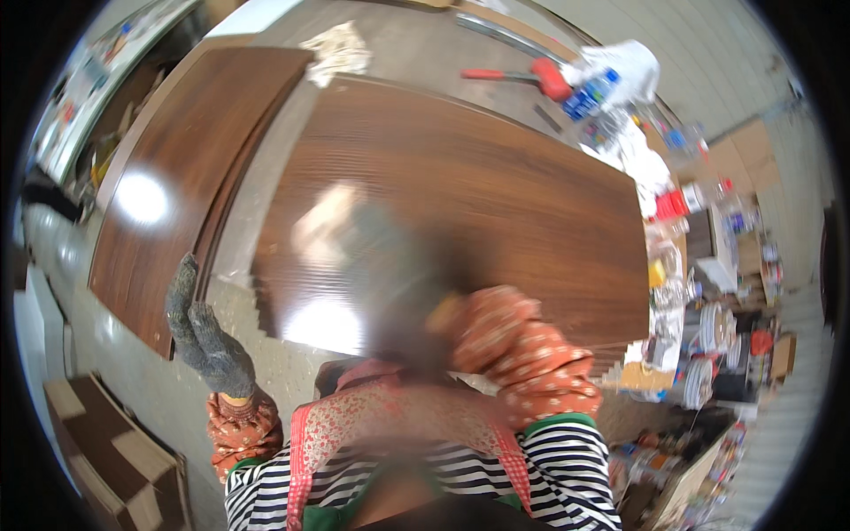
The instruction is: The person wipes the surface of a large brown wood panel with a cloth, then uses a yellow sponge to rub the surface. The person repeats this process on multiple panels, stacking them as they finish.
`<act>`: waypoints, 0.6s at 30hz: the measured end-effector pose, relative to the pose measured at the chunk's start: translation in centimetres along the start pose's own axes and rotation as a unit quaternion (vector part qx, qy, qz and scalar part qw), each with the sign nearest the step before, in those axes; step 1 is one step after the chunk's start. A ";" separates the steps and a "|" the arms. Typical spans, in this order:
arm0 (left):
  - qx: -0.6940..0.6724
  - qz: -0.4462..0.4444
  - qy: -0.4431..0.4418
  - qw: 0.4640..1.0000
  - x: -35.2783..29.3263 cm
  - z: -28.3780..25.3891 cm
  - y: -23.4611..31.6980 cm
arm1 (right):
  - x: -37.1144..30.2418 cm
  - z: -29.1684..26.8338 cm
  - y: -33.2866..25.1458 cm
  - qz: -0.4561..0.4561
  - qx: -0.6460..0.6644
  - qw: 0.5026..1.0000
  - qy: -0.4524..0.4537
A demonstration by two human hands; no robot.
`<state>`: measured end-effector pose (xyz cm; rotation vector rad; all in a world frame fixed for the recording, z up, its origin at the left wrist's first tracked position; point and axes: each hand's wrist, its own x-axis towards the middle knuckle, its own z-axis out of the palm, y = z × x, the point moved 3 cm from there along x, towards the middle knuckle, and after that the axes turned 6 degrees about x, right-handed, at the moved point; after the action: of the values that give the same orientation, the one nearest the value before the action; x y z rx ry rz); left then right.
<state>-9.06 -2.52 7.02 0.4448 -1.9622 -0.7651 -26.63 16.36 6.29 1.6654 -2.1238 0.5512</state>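
My right hand [381, 252], in a dark grey glove and smeared by motion, is over the front left part of a stack of brown wood-grain boards [496, 203]. A pale cloth [328, 226], blurred too, is under its fingers against the top board; the exact grip is smeared. My left hand [208, 341], in a grey knit glove, is beside the near edge of another brown board stack [190, 159] on the left. Its fingers are stretched out with nothing in them. Whether the fingertips touch that edge I cannot tell.
Beyond the boards lie a crumpled cream cloth [338, 51] and a red mallet [531, 78]. Bottles [591, 93] and white cloths [633, 142] crowd the right side. A cardboard box [115, 451] stands on the floor at lower left.
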 end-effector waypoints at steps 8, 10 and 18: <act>0.034 0.151 -0.273 0.950 2.7 7.1 9.2 | -17.8 -12.1 4.3 0.193 -0.008 0.981 -0.005; 0.050 0.194 -0.333 0.922 3.1 9.5 11.2 | -26.6 -18.4 10.1 0.339 -0.222 0.912 -0.054; 0.148 0.382 -0.452 0.793 2.6 31.4 15.2 | -45.2 -24.7 15.6 0.656 -0.133 0.740 0.072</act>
<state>-37.70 17.47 7.86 -0.6871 -2.8451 -0.0897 -30.33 69.89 2.52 -0.2798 -2.7654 0.6153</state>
